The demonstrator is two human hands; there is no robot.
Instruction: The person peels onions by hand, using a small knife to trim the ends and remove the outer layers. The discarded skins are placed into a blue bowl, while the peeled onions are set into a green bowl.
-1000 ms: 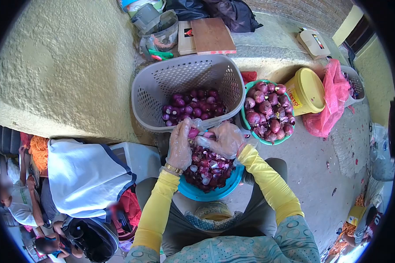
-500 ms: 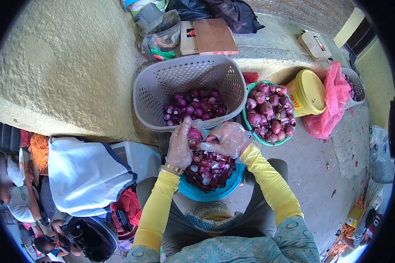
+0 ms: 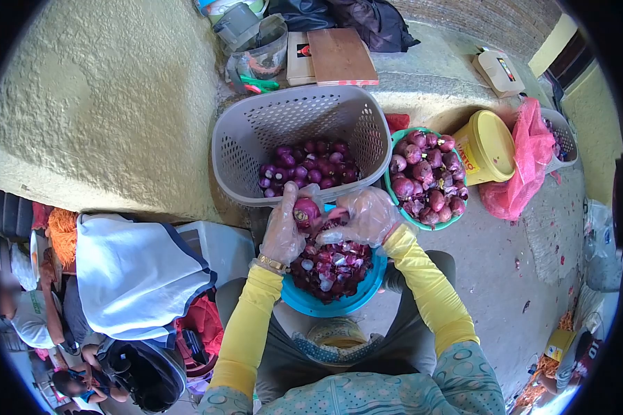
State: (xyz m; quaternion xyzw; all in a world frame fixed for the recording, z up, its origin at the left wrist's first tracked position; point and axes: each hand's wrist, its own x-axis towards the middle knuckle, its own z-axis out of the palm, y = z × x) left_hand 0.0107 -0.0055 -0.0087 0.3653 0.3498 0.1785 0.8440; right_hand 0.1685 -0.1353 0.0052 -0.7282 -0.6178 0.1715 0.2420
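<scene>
My left hand [image 3: 282,227], in a clear plastic glove, is closed around a red onion [image 3: 305,212]. Opposite it, my gloved right hand [image 3: 368,216] pinches a dark piece of onion skin [image 3: 336,220] at the onion's right side. Just below both hands is a blue basin [image 3: 374,287] heaped with purple skins and pale scraps [image 3: 329,270]. Beyond them stands a grey perforated basket [image 3: 232,155] with peeled red onions [image 3: 308,164] in its bottom. At its right, a green basin [image 3: 390,197] is full of unpeeled red onions [image 3: 422,173].
On the right are a yellow lidded bucket [image 3: 490,149] and a pink mesh bag [image 3: 509,176]. A white cloth [image 3: 135,277] covers something at left. Boards [image 3: 340,57] and tubs [image 3: 263,55] lie on the ledge behind. Other people [image 3: 31,318] sit at the far left.
My left hand has tilted so more of the onion shows. The right hand has drawn slightly away from it, with dark skin between its fingers. Basket and basins stay put.
</scene>
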